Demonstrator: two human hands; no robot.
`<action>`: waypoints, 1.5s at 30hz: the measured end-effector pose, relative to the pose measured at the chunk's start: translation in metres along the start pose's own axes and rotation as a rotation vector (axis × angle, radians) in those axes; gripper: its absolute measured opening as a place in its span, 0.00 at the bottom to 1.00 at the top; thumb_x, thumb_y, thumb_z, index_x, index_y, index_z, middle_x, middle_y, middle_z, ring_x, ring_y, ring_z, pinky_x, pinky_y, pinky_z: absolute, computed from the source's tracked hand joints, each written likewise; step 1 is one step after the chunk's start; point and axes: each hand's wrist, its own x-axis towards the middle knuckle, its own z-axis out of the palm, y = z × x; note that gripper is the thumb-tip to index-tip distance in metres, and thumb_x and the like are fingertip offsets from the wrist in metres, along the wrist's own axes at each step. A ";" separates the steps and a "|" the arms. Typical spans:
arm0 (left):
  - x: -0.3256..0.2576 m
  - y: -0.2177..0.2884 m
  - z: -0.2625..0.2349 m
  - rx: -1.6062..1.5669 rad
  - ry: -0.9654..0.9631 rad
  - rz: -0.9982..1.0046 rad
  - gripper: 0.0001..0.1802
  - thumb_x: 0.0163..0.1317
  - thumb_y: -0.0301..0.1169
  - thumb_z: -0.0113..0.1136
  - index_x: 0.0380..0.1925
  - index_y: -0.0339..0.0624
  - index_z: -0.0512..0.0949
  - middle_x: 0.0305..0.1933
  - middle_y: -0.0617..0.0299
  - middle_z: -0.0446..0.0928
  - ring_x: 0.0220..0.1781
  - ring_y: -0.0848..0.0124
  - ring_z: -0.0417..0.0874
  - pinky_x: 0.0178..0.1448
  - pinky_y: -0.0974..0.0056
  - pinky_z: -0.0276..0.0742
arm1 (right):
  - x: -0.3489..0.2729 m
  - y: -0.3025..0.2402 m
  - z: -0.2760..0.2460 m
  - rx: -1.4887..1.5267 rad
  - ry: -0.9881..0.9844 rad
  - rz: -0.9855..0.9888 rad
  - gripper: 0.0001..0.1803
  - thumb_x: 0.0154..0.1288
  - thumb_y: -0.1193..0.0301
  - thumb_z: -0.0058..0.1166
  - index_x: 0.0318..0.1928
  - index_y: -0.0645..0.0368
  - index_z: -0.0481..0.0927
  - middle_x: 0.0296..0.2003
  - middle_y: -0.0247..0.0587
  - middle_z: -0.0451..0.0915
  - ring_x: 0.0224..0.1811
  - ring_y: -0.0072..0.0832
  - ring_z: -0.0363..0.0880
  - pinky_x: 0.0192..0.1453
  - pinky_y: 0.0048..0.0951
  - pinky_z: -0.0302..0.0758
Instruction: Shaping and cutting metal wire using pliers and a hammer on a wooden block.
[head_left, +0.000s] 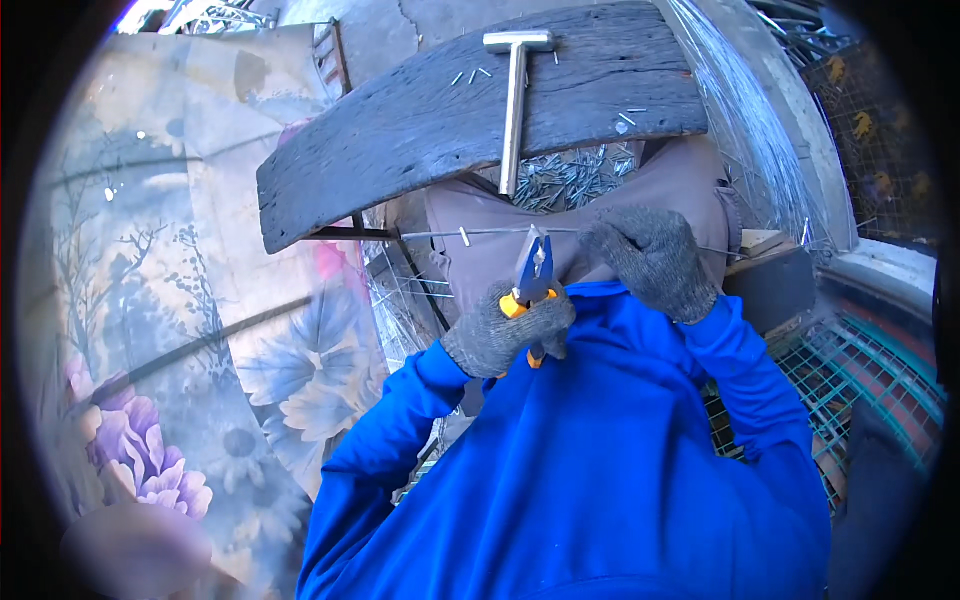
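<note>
Our left grip (505, 335) is wrapped tight around orange-handled pliers (533, 275), whose nose meets a thin wire (480, 233); our right grip (655, 258) pinches that wire. Beyond, 1 hammer (515, 100) lies on a dark plank (420, 125) above loose nails (570, 180).

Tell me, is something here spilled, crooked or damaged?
Yes. Loose nails lie scattered on the dark weathered plank around the hammer, apart from the heap of nails below it. The plank's edges look worn and chipped. The left hand holds pliers at a thin wire.
</note>
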 end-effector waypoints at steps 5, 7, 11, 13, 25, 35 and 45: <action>0.001 -0.019 0.002 0.234 0.337 0.134 0.16 0.70 0.44 0.62 0.42 0.41 0.82 0.34 0.59 0.83 0.33 0.73 0.84 0.36 0.67 0.80 | 0.000 0.005 0.003 0.021 0.009 0.016 0.13 0.64 0.64 0.67 0.37 0.63 0.86 0.32 0.50 0.85 0.34 0.45 0.85 0.36 0.39 0.79; -0.003 -0.004 0.002 0.015 0.119 -0.219 0.12 0.68 0.33 0.64 0.45 0.37 0.81 0.40 0.57 0.85 0.43 0.67 0.87 0.46 0.64 0.82 | 0.000 0.002 -0.006 -0.026 -0.137 0.078 0.11 0.64 0.65 0.67 0.38 0.62 0.87 0.32 0.48 0.86 0.36 0.44 0.86 0.38 0.38 0.80; -0.006 0.008 -0.012 0.212 -0.115 -0.142 0.13 0.62 0.28 0.64 0.46 0.37 0.81 0.44 0.56 0.84 0.49 0.62 0.85 0.51 0.60 0.81 | -0.005 0.000 -0.013 0.017 -0.149 0.033 0.10 0.64 0.66 0.66 0.38 0.60 0.87 0.33 0.47 0.86 0.36 0.43 0.87 0.38 0.38 0.81; -0.002 -0.020 -0.026 0.039 -0.448 0.078 0.17 0.55 0.26 0.65 0.47 0.39 0.81 0.47 0.56 0.82 0.53 0.59 0.82 0.54 0.57 0.80 | -0.007 -0.005 -0.012 0.064 -0.155 0.059 0.09 0.64 0.66 0.66 0.38 0.59 0.88 0.33 0.47 0.86 0.35 0.44 0.86 0.38 0.38 0.81; -0.002 -0.050 -0.034 0.238 0.188 -0.251 0.19 0.68 0.43 0.66 0.48 0.40 0.81 0.36 0.63 0.84 0.37 0.74 0.83 0.45 0.65 0.80 | 0.000 -0.007 -0.008 0.012 -0.109 0.178 0.13 0.66 0.63 0.65 0.39 0.61 0.87 0.34 0.51 0.86 0.35 0.44 0.86 0.38 0.39 0.80; -0.029 -0.012 -0.038 -0.005 0.100 -0.165 0.25 0.70 0.45 0.63 0.59 0.41 0.78 0.46 0.61 0.84 0.37 0.76 0.79 0.46 0.66 0.79 | 0.001 0.005 0.009 -0.018 -0.092 0.151 0.13 0.66 0.62 0.64 0.43 0.58 0.88 0.36 0.48 0.87 0.38 0.43 0.87 0.43 0.36 0.82; -0.040 0.008 -0.032 -0.627 -0.036 -0.154 0.42 0.66 0.49 0.62 0.70 0.30 0.65 0.66 0.37 0.72 0.65 0.49 0.79 0.66 0.48 0.76 | -0.005 0.019 0.020 -0.164 -0.118 0.083 0.10 0.67 0.66 0.61 0.46 0.50 0.89 0.36 0.42 0.87 0.36 0.39 0.86 0.39 0.39 0.81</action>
